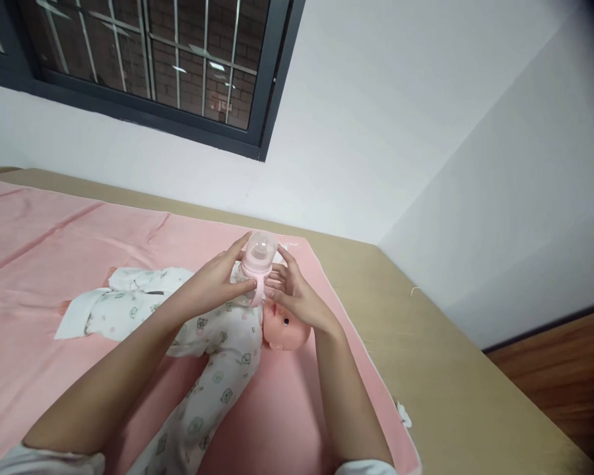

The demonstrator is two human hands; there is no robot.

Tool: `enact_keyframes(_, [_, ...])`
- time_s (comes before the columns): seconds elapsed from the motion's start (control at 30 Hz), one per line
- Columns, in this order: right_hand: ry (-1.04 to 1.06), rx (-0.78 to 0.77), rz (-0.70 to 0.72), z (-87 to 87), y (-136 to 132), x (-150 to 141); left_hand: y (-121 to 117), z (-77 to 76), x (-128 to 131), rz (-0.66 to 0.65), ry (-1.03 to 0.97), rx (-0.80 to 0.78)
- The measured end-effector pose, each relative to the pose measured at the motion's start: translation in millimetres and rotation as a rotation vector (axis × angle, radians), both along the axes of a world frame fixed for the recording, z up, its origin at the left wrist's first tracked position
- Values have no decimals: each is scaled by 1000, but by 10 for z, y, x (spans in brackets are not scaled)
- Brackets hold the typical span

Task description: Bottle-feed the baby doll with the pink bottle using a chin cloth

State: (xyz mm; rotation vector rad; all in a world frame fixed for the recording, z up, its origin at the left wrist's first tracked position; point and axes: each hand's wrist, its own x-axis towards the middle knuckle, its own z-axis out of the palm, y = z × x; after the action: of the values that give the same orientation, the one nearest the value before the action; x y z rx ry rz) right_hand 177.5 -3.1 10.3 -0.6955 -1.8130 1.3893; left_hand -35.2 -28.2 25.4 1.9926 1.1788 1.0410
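Note:
A baby bottle (258,264) with a clear domed cap, a pink collar and a pink handle is held up between my two hands, tilted slightly. My left hand (222,270) grips its left side, thumb across the front near the handle. On the other side, my right hand (294,290) has curled fingers against the cap and handle; some fingertips are hidden behind the bottle. Beneath lies a baby doll on its back, its head (287,328) beside my right wrist. The doll wears a white patterned outfit (228,336), and its legs point left.
A pink blanket (277,409) with a pale edge lies under the doll on a beige surface (376,297). White walls (351,132) meet in a corner behind. A dark-framed barred window (262,86) is above, and a brown wooden panel (564,376) stands at right.

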Motion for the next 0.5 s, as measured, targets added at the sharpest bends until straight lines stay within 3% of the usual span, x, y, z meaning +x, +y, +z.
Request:
enact_keyframes(0.27, [26, 146, -245, -89, 5, -177, -25, -69, 165, 44, 72, 68])
enact_keyframes(0.4, [91, 228, -441, -93, 219, 85, -163, 7, 101, 70, 124, 195])
enact_keyframes(0.5, [128, 288, -677, -184, 512, 410, -420, 158, 20, -34, 136, 289])
